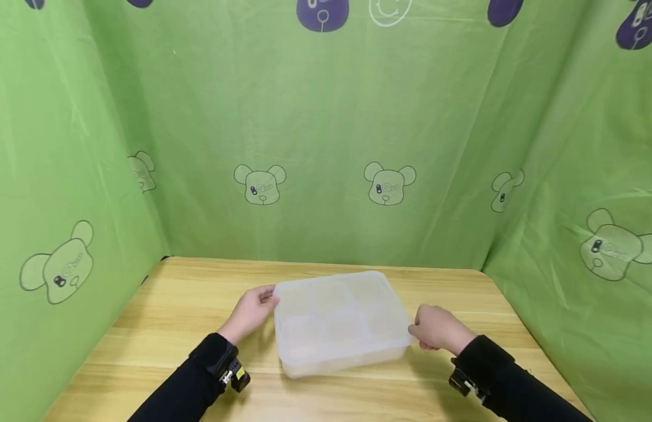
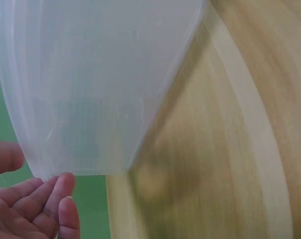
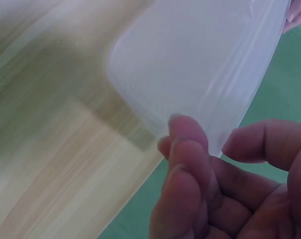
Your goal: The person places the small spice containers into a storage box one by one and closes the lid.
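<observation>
A translucent white plastic storage box with a flat lid lies slightly turned at the front middle of the table, with pale compartments showing faintly through its top. At its left end, my left hand holds the lid rim near the far corner. In the left wrist view, the thumb and fingertips meet the rim from opposite sides. My right hand pinches the rim at the right end, near the front corner. From the right wrist, thumb and curled fingers flank the box's edge. The box's far side is hidden.
The wooden table runs back to a green curtain printed with bear faces. More green cloth encloses the left and right sides. Black sleeves with wrist cameras come in from the front.
</observation>
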A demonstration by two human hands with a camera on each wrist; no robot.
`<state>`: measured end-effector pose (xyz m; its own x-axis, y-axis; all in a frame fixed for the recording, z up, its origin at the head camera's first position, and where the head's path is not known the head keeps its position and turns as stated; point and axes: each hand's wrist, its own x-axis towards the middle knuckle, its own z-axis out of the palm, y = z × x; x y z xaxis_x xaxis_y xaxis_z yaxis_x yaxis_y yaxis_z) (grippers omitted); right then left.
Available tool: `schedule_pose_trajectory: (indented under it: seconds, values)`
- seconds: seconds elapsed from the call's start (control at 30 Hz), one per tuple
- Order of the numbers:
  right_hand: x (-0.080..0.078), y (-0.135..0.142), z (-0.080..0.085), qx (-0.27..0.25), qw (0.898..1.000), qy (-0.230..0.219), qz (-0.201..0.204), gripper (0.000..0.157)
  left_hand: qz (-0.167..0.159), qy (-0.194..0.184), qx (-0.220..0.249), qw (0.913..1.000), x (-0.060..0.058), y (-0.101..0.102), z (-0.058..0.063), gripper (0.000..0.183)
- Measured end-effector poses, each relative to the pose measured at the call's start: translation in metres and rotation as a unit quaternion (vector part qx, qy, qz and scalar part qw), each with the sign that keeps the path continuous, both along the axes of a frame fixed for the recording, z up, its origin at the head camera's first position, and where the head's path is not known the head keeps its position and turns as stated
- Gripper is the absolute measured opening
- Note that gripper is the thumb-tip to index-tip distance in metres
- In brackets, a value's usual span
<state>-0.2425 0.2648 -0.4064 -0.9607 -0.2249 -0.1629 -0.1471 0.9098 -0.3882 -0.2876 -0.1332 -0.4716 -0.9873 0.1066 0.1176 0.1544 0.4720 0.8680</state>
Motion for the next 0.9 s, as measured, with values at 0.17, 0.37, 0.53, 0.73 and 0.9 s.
schedule_pose_trajectory:
  seconds: [0.17,0.37,0.53,0.73,0.9]
  values:
    - [0.007,-0.003,0.000,0.007,1.000,-0.003,-0.005,0.036,-0.022,0.007,-0.010,0.9997,-0.009,0.001,-0.001,0.044]
    - [0.012,-0.007,0.000,0.020,1.000,-0.008,-0.004,0.032,-0.026,0.002,-0.028,0.9993,-0.019,0.004,0.002,0.043]
    - [0.016,-0.011,0.001,0.031,0.999,0.002,0.015,0.033,-0.023,0.000,-0.045,0.9987,-0.023,0.006,0.003,0.042]
    - [0.020,-0.015,0.001,0.036,0.999,-0.010,0.018,0.036,-0.018,0.004,-0.048,0.9987,-0.027,0.007,0.003,0.040]
    - [0.022,-0.016,0.001,0.034,0.999,-0.002,0.022,0.035,-0.016,0.006,-0.051,0.9985,-0.028,0.008,0.003,0.040]
